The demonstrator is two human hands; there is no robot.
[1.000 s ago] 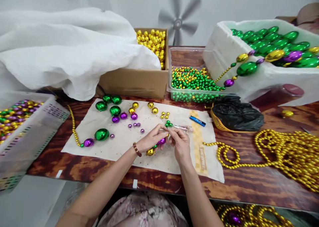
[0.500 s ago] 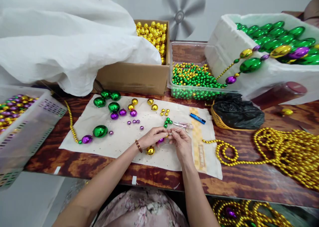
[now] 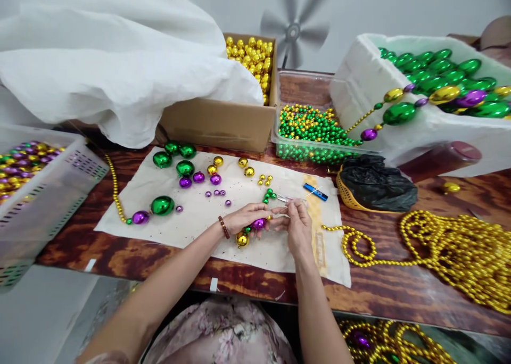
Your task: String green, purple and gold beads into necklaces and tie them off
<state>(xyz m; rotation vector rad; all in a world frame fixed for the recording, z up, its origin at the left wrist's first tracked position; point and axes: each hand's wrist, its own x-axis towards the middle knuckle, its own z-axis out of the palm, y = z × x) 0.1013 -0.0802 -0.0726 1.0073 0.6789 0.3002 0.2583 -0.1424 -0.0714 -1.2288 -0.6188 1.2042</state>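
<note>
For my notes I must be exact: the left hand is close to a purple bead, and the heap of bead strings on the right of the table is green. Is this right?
The heap of bead strings is gold, not green, as the head view shows; the left hand is close to a purple bead.

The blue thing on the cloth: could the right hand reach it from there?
Probably yes: the blue thing lies a little beyond the right hand, with nothing bulky between them. The fingers seem to pinch a thin tool, though, so they might need freeing first.
</note>
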